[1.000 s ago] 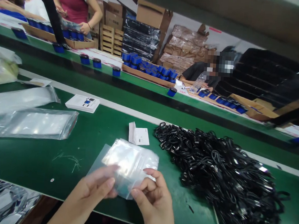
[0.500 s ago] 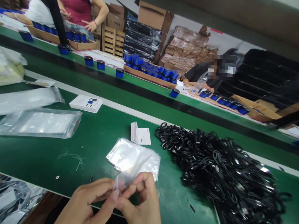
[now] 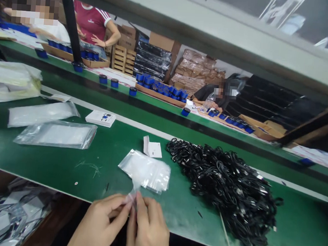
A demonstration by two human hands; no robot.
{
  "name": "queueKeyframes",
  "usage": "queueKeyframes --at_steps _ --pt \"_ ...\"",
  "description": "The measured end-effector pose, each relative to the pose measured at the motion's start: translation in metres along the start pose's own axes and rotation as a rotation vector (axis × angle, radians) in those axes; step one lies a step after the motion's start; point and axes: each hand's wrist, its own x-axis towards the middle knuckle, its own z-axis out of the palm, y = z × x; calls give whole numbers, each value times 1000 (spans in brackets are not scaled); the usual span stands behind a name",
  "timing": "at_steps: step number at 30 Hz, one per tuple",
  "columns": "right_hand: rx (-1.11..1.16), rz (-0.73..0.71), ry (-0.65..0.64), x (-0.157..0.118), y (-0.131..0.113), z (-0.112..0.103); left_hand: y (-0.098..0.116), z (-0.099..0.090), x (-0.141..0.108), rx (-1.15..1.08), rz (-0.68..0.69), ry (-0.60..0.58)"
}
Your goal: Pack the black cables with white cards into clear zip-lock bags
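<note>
My left hand [image 3: 102, 218] and my right hand [image 3: 149, 222] meet at the table's front edge, both pinching a small clear plastic bag [image 3: 134, 191] between thumbs and fingertips. Just beyond them lies a stack of clear plastic bags [image 3: 148, 172] on the green table [image 3: 64, 168]. A folded white leaflet stack [image 3: 153, 148] sits behind that stack. To the right spreads a large heap of black cables [image 3: 222, 180]. What the small bag contains, if anything, cannot be made out.
Packs of bags [image 3: 58, 134] and a pile of printed cards [image 3: 100, 118] lie at the left. Blue-and-black round items [image 3: 132, 91] stand on the far belt. A box of bagged pieces [image 3: 12, 213] is below at left. People sit and stand beyond.
The view has shifted, showing more of the overhead shelf. My right hand has turned, its fingers now closer together beside my left fingertips, and the small bag looks more gathered.
</note>
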Motion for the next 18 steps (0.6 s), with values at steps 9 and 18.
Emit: queueKeyframes --at_steps 9,18 --pt "-62 -251 -73 2 -5 -32 11 11 -24 234 179 10" --pt "-188 -85 6 15 1 -32 -7 -1 -20 695 499 87"
